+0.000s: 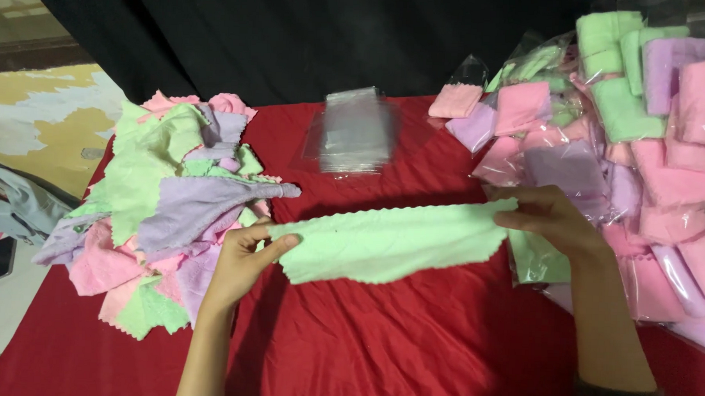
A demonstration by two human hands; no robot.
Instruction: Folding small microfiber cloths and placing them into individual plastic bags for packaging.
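I hold a light green cloth (390,242) with a zigzag edge, folded lengthwise into a strip and stretched above the red tablecloth (410,340). My left hand (245,261) pinches its left end. At the right end, my right hand (551,217) grips the other corner. Both hands hover over the table's middle.
A loose heap of green, purple and pink cloths (165,207) lies at the left. A stack of clear plastic bags (355,132) sits at the back centre. A big pile of bagged folded cloths (643,146) fills the right side. Behind hangs a black curtain (311,33).
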